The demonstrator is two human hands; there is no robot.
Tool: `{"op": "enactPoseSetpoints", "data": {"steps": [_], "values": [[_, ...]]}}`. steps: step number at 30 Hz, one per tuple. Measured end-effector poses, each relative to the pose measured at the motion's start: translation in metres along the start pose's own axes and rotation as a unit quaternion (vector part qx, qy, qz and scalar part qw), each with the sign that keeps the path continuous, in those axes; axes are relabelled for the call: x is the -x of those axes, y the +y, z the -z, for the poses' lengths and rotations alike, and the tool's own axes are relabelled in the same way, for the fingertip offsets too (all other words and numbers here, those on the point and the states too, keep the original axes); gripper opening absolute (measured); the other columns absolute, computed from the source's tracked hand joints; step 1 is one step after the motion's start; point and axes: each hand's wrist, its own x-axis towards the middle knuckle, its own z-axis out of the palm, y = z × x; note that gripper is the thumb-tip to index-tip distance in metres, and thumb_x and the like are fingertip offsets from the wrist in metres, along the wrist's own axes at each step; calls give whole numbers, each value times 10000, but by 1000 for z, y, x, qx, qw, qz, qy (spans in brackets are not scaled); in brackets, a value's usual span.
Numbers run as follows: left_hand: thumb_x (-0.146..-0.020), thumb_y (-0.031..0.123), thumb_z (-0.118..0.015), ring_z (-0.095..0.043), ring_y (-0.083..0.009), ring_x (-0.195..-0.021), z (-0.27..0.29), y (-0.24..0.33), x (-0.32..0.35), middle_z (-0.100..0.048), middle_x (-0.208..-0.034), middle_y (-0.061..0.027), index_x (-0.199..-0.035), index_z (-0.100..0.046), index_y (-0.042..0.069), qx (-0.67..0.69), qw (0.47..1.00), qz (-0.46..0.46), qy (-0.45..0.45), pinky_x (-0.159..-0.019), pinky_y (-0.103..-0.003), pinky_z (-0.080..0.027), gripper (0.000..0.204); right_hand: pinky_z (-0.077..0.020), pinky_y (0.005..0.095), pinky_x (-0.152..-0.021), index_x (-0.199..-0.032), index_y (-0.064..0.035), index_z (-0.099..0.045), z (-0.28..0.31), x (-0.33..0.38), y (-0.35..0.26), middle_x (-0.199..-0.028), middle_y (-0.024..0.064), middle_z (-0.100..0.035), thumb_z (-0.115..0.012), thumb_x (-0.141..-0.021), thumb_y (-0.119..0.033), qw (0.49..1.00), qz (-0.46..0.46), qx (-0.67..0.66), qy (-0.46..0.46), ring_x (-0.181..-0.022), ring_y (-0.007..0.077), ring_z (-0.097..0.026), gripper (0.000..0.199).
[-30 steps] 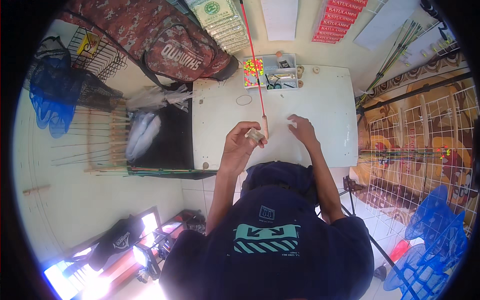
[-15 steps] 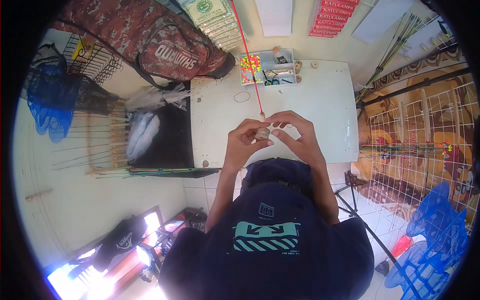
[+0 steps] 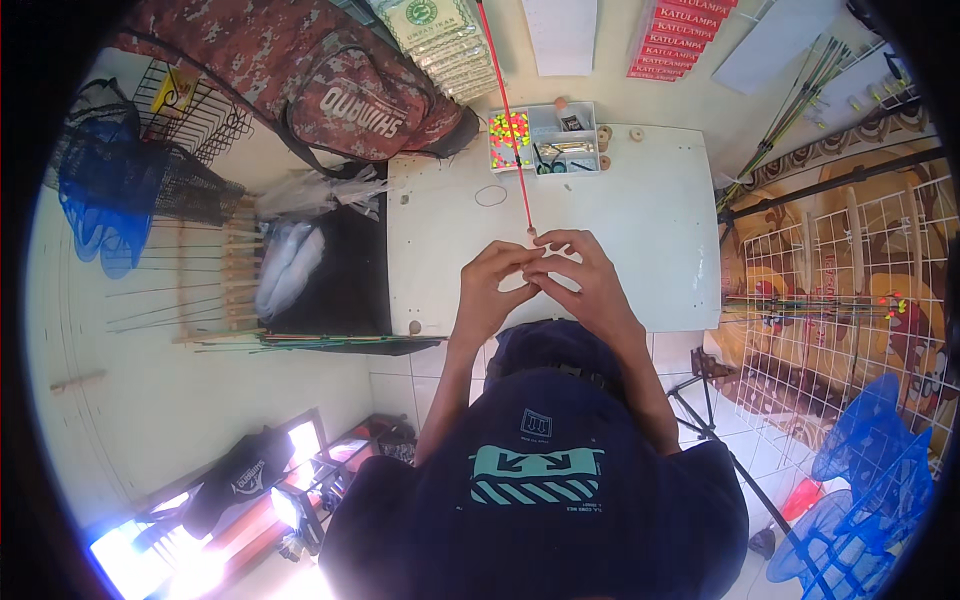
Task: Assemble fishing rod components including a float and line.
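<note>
Because the left hand [image 3: 492, 285] and right hand [image 3: 592, 282] meet with curled fingers, what each one grips cannot be told. At their fingertips is a slim, straight red rod [image 3: 524, 195], its pale handle [image 3: 533, 237] partly hidden. Beyond, the rod crosses a smooth white table [image 3: 640, 220] and a compartmented box [image 3: 545, 120] of bright, rounded beads [image 3: 499, 141].

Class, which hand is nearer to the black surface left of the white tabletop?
Left. The left hand is to the right of the black surface, over the white tabletop; the right hand is farther right.
</note>
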Motion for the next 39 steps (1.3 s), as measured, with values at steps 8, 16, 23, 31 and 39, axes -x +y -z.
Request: {"op": "enactPoseSetpoints", "data": {"steps": [8,16,23,31,39], "values": [[-750,-120,-689,-628,-191,-983,-1,6,1,-574,-1090,-82,-1118,-629,-6,112,992,46,-25,-863,-308,-540,390,-463,349,-871,-928,-92,-717,0,-1,-2,-1051,57,-640,-703,-790,-38,993,-7,-99,63,-973,219,-593,149],[-785,-98,-690,-617,-166,-1003,5,10,4,-630,-1085,-96,-1101,-601,-19,205,977,62,-11,-870,-308,-506,338,-475,316,-913,-977,32,-633,6,4,8,-989,130,-663,-614,-881,29,930,-117,-326,126,-977,179,-623,98],[-797,-72,-691,-614,-164,-1020,5,-3,7,-636,-1104,-98,-1097,-605,-10,122,991,43,21,-892,-318,-499,318,-481,315,-895,-965,18,-605,6,4,-3,-968,128,-667,-624,-909,-50,911,-131,-366,138,-934,177,-631,91],[-808,-89,-680,-609,-170,-1031,13,-15,11,-622,-1137,-124,-1092,-584,-8,82,995,31,56,-905,-322,-512,310,-483,320,-866,-970,5,-546,15,-1,-7,-930,160,-681,-589,-933,-65,896,-106,-394,178,-913,181,-643,91],[-797,-114,-678,-607,-168,-1039,26,-28,18,-592,-1194,-141,-1106,-564,-15,102,992,27,74,-923,-313,-510,343,-468,320,-812,-944,-27,-527,26,-1,6,-837,109,-655,-581,-955,-131,873,-107,-399,260,-816,167,-614,118]]}}
